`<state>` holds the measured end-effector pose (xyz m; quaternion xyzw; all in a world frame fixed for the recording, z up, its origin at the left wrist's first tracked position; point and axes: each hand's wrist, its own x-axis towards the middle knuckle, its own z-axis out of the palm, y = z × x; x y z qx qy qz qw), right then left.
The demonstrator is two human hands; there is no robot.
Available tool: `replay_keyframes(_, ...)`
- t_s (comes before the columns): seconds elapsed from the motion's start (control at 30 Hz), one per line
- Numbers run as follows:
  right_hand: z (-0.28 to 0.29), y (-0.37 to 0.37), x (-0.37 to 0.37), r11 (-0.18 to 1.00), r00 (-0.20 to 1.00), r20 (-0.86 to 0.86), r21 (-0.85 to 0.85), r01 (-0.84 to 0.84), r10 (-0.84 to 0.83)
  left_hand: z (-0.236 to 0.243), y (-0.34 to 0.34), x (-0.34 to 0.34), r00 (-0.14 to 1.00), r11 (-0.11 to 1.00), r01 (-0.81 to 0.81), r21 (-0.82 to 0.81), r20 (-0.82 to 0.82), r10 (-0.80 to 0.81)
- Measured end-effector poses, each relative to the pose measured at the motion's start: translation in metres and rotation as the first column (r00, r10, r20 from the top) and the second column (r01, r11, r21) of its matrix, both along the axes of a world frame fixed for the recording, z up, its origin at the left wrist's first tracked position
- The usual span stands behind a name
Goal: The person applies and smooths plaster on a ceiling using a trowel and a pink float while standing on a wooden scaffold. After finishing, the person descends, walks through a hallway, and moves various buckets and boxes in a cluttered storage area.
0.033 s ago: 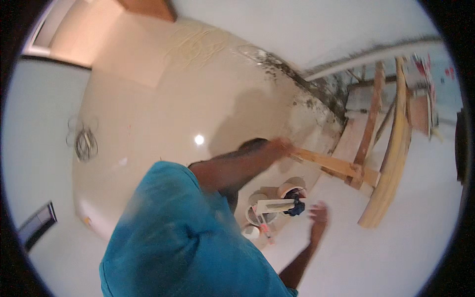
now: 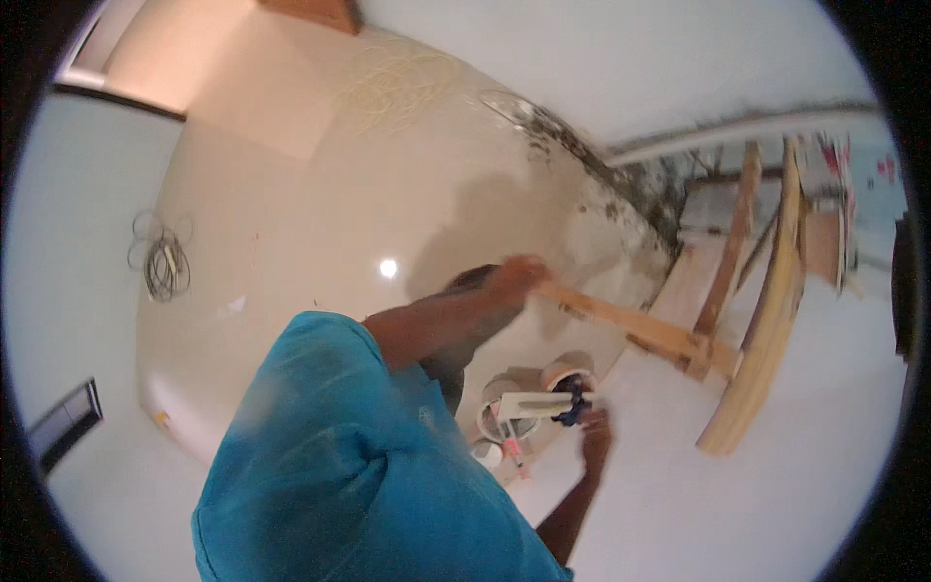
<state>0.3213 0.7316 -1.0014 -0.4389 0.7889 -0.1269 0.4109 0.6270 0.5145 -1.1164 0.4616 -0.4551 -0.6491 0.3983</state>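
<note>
Wooden bar (image 2: 630,320) above glossy floor (image 2: 320,228)

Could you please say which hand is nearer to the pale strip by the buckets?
Right. The right hand is close beside the pale strip, contact unclear; the left hand is farther off, above it in view.

Cable coil (image 2: 168,271) on floor (image 2: 281,218), mid-left. Pale cord tangle (image 2: 400,89), upper centre. Brown block (image 2: 318,13) at top edge. Dark-framed panel (image 2: 66,429), lower left.
</note>
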Motion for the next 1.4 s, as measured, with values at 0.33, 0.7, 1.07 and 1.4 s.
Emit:
replay_keyframes(0.33,-0.198,-0.001,0.239,0.621,0.787,0.091,0.562,-0.547,0.611,-0.141,0.111,0.574,0.407,0.708,-0.525,0.473,0.870,-0.279)
replay_keyframes(0.7,-0.162,-0.490,0.641,0.598,0.241,-0.761,0.230,-0.768,0.603,0.013,-0.002,0.919,-0.102,0.746,-0.666,-0.001,0.991,-0.089)
replay_keyframes(1.07,-0.226,-0.779,0.974,0.670,0.716,0.153,0.265,-0.694,0.681,0.034,-0.220,1.155,0.115,0.712,-0.701,-0.043,0.978,0.172)
replay_keyframes(1.4,-0.145,-1.002,1.579,0.330,0.369,-0.095,-0.285,-0.900,0.925,0.028,-0.325,1.413,0.243,0.383,-0.923,-0.043,0.704,0.667)
